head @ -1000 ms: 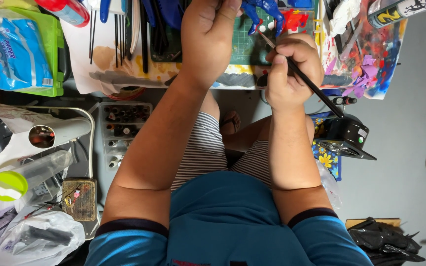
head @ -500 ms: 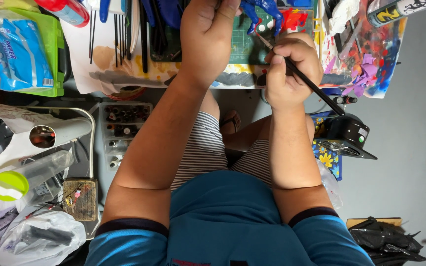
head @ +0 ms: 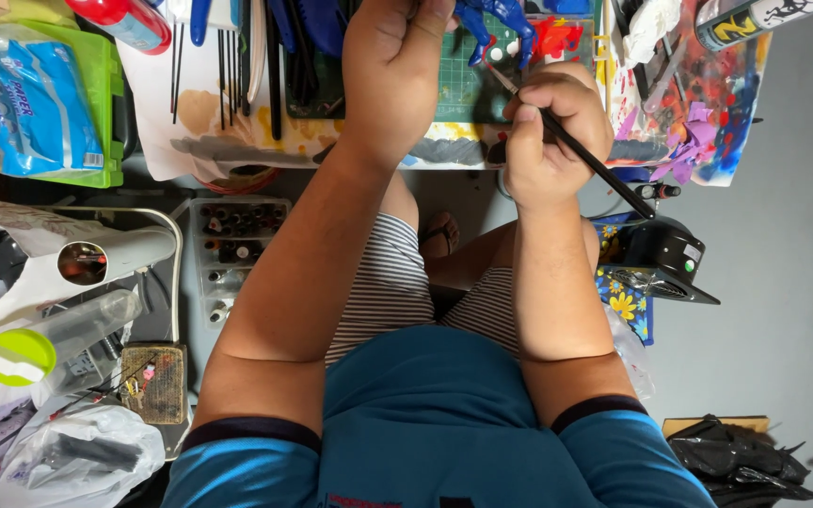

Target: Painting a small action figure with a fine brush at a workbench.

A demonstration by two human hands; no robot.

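Note:
My right hand (head: 552, 132) is closed around a thin black paintbrush (head: 595, 160), whose tip points up-left toward a blue toy figure (head: 486, 19) at the top edge. My left hand (head: 392, 85) is fisted right beside that figure and seems to grip it, though the frame edge cuts off the fingers. Both hands hover over a green cutting mat (head: 468, 89) on a paint-stained desk. Red paint (head: 557, 38) marks the mat near the figure.
Brushes and tools (head: 228, 56) lie on stained paper at the left. A blue tissue pack (head: 35, 103) sits far left, a rack of small paint bottles (head: 237, 245) below the desk, a black device (head: 665, 259) by my right knee, a spray can (head: 755, 19) top right.
The brush tip has shifted slightly left toward the blue figure. Both hands otherwise stay where they were.

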